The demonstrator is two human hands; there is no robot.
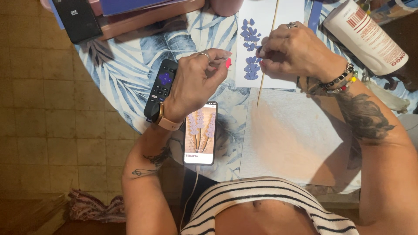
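My right hand [294,50] pinches a thin wooden skewer [264,74] that crosses a white sheet of paper [287,13] dotted with small purple petal shapes [251,65]. My left hand [198,80] hovers just left of the sheet with its fingers bent together; whether anything small sits between the fingertips cannot be told. Below the left wrist lies a smartphone [200,139] showing a picture of purple flower stems.
A black remote control [160,89] lies under my left hand on the leaf-patterned tablecloth [126,65]. A white paper towel [287,139] covers the table's near side. A large white bottle [365,35] lies at the right. Another black remote [77,19] and stacked books [143,15] sit at the far left.
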